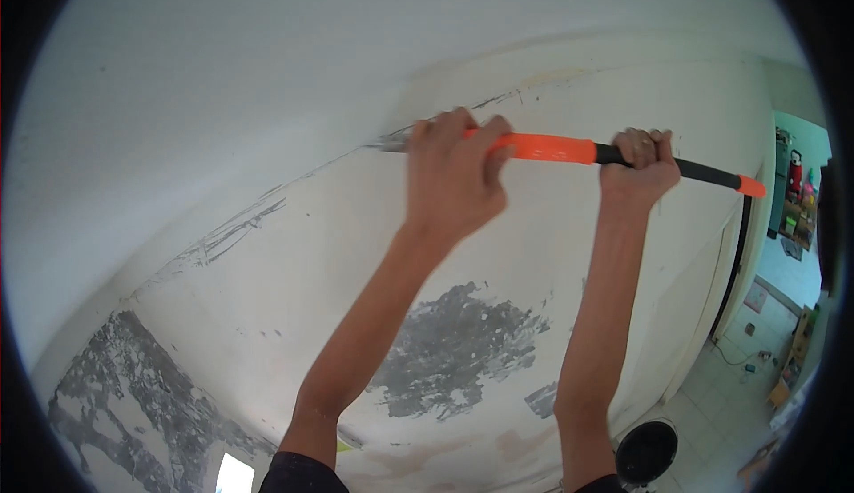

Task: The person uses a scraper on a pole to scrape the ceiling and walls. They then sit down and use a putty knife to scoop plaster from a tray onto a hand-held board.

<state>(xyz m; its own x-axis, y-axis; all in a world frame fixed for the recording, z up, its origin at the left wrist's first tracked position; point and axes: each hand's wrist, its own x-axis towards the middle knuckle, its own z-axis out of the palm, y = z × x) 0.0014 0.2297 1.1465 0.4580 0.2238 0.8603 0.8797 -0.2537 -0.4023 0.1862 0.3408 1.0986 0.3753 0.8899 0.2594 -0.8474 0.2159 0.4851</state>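
Both of my arms reach up to a long-handled scraper (551, 148) with an orange and black handle. My left hand (455, 168) is closed around it near the metal blade (389, 143). Farther back, on the black part of the handle, my right hand (639, 164) is wrapped in a fist. The blade's tip meets the line where the white wall (294, 315) joins the ceiling (231, 93). Grey scrape marks (245, 226) run along that line on both sides of the blade.
A large grey bare patch (458, 351) shows on the wall below my hands. More stripped wall (124, 395) lies at the lower left. Down at the right are a black round container (647, 451) and a tiled floor (712, 404). Beyond a doorway stand shelves (794, 213) with colourful items.
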